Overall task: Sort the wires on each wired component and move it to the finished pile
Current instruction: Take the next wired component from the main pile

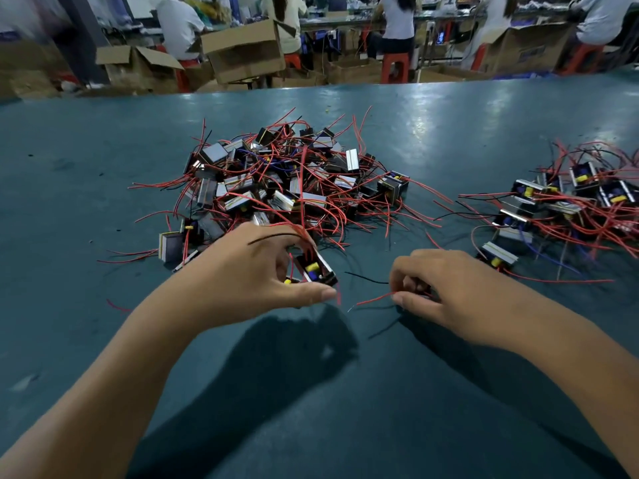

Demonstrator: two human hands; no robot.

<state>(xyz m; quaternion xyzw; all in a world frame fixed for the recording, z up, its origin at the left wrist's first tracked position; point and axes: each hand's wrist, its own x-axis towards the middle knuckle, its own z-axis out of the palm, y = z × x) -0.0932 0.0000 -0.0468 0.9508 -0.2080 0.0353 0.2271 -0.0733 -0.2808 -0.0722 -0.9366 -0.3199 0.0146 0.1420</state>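
A wide green bench (449, 140) is carrying two heaps. The big tangled pile (276, 181) of parts in the middle is waiting to be sorted and is looking far larger than the finished pile (570, 209) at the right, so most of the work is still lying ahead, I judge. The left hand (249, 271) is gripping one wired part (318, 267) just in front of the big pile, above the bench. The right hand (439, 288) is pinching that part's red wire (375, 299), with a black wire (366, 279) trailing between the two hands.
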